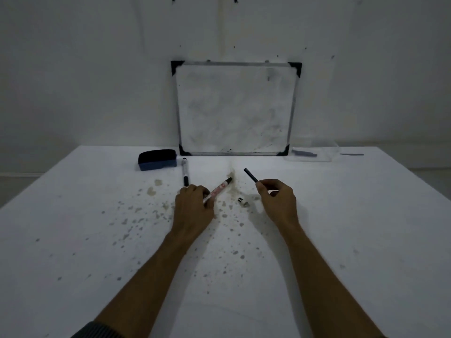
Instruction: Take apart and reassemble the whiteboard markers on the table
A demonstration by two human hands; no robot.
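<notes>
Gripping marker barrel [218,190], left hand [194,208]; right hand [278,203], seemingly ink core [250,175].

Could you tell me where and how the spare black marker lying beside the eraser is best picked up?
Pinch the black marker across its pale mid-barrel, coming straight down. It lies flat and lengthwise away from the person; the eraser crowds its far left, the left hand its near end.

One head-worn wide-angle view looks forward and down across the table [73,240]; forearms enter from the bottom edge; the whiteboard [235,108] stands far at upper centre.
</notes>
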